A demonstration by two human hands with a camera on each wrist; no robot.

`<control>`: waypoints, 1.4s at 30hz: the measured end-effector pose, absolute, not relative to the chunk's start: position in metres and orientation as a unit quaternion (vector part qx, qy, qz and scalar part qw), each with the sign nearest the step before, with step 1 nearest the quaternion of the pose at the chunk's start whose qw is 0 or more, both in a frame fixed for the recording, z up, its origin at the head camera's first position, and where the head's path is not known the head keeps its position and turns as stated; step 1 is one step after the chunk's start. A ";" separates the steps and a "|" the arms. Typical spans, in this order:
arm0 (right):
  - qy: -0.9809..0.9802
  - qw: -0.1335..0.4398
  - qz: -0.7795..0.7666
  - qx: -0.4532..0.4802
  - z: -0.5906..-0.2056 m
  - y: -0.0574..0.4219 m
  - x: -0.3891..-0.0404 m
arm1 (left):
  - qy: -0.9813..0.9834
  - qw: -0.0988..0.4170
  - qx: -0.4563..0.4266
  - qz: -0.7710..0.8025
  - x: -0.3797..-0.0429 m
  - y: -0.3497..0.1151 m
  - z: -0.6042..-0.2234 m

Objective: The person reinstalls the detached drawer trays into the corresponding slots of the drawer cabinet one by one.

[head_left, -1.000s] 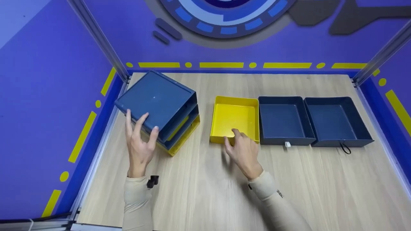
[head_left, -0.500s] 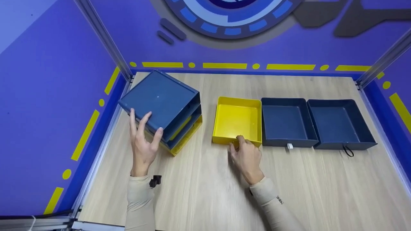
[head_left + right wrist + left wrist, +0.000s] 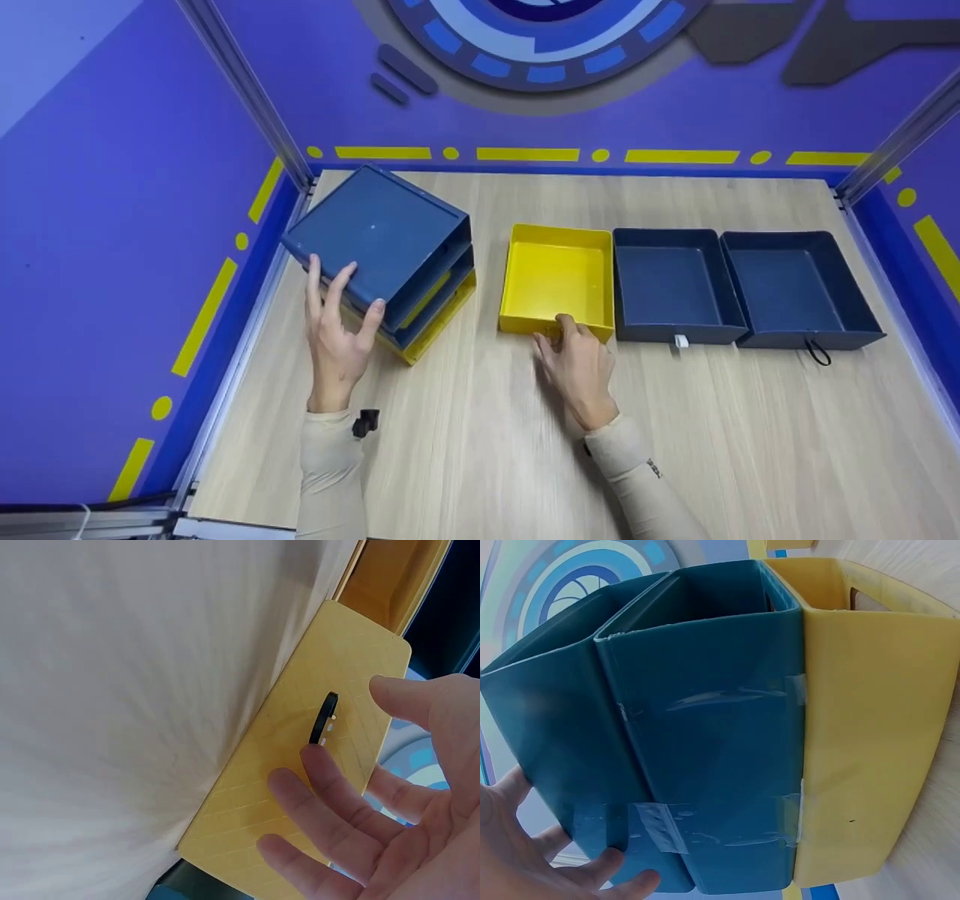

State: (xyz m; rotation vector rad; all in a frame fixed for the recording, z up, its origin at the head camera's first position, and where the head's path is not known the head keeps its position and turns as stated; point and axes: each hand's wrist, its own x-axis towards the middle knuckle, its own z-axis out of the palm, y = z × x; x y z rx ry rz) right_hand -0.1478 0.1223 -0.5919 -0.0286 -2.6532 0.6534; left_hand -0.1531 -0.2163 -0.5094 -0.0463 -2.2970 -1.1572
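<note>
In the head view, my left hand rests its spread fingers on the side and top edge of a dark blue drawer cabinet. The cabinet has a yellow bottom tier and stands at an angle. To its right, my right hand grips the front wall of a yellow drawer. Its index finger hooks over the rim, and the thumb is in front. In the right wrist view, the other fingers lie before the drawer front, near a small black loop pull.
Two dark blue drawers stand in a row right of the yellow one. The nearer drawer has a white tab; the far one has a black loop. Blue-purple walls border the wooden table.
The right hand has drawn its index finger back from over the drawer's inside to its front rim. The left hand stays on the cabinet. The head view has shifted slightly.
</note>
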 end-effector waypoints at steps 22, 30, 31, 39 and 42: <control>-0.933 0.245 0.262 -0.033 -0.584 0.136 -0.152 | -0.858 0.295 -0.016 -0.420 -0.155 -0.214 -0.518; -0.927 0.260 0.269 -0.021 -0.579 0.141 -0.143 | -0.856 0.291 -0.013 -0.427 -0.154 -0.213 -0.519; -0.926 0.261 0.271 -0.020 -0.577 0.142 -0.142 | -0.856 0.291 -0.014 -0.427 -0.154 -0.213 -0.519; -0.918 0.266 0.294 -0.010 -0.563 0.146 -0.129 | -0.854 0.292 -0.014 -0.431 -0.155 -0.214 -0.518; -0.916 0.265 0.302 -0.004 -0.560 0.147 -0.125 | -0.854 0.293 -0.012 -0.430 -0.155 -0.214 -0.518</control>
